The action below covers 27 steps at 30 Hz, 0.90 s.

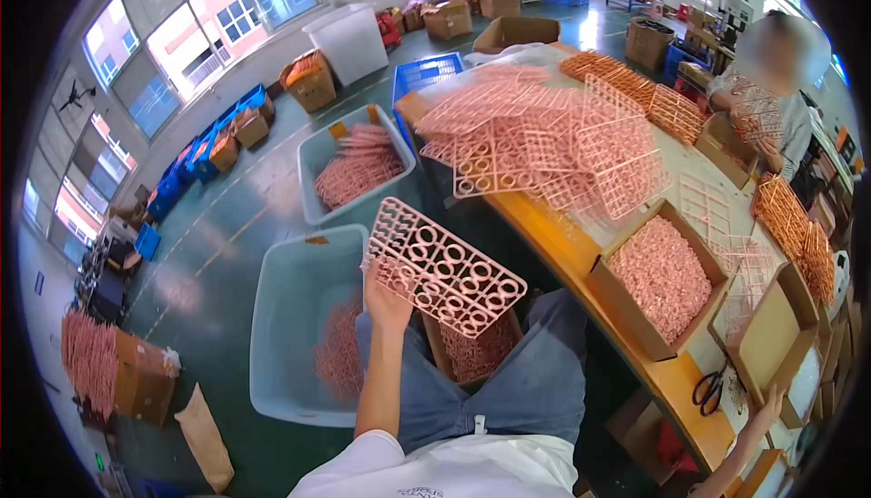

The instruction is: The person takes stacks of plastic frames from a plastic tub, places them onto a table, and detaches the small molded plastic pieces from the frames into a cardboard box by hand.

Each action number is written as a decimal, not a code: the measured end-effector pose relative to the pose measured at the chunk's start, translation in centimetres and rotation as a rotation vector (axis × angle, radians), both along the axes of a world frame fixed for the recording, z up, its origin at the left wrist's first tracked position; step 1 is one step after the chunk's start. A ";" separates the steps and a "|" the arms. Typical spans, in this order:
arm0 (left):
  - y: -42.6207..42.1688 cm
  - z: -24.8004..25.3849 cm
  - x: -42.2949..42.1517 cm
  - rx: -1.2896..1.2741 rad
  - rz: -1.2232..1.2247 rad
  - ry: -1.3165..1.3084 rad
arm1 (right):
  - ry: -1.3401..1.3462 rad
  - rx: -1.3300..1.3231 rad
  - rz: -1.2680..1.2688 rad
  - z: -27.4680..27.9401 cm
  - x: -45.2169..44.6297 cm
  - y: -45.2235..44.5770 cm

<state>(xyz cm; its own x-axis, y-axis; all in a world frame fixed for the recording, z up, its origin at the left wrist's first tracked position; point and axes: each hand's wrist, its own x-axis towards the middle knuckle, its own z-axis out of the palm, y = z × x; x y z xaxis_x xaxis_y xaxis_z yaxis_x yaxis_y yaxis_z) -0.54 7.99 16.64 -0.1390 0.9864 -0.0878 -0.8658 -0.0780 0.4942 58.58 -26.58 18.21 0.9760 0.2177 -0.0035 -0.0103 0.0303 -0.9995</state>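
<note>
My left hand (pixel 388 300) is closed on the left edge of a pink plastic sprue sheet (pixel 445 267) with rows of rings, tilted above my lap. Below the sheet, a cardboard box (pixel 440 353) of pink pieces sits between my legs. Beside my left arm stands a pale blue tub (pixel 281 353) with pink pieces in it. Far to the right, my right hand (pixel 769 405) reaches with its fingers extended against the near side of a shallow cardboard box (pixel 771 330). Its fingers are small and partly unclear.
A heap of pink sprue sheets (pixel 553 135) covers the table's far part. A box of small pink pieces (pixel 662 276) and black scissors (pixel 709 391) lie nearer. A second tub (pixel 308 171) stands on the floor. Across the table, a person (pixel 771 90) holds a sheet.
</note>
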 end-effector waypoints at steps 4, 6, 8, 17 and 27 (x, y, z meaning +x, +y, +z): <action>-2.6 -3.8 -2.0 -0.029 0.107 0.203 | -0.027 -0.100 0.057 -0.4 3.0 1.8; -4.3 -3.8 -2.1 0.026 0.119 0.409 | -0.162 -0.311 0.003 -1.8 6.0 1.6; -5.7 -4.1 -2.8 0.076 0.138 0.591 | -0.300 -0.517 -0.061 -1.2 5.1 2.4; -10.2 -0.9 -2.2 0.588 0.185 1.158 | 0.013 -0.133 1.233 1.7 -30.9 15.4; -12.7 -3.0 -4.6 0.704 0.125 1.654 | 1.056 0.032 1.862 -7.0 -39.5 28.7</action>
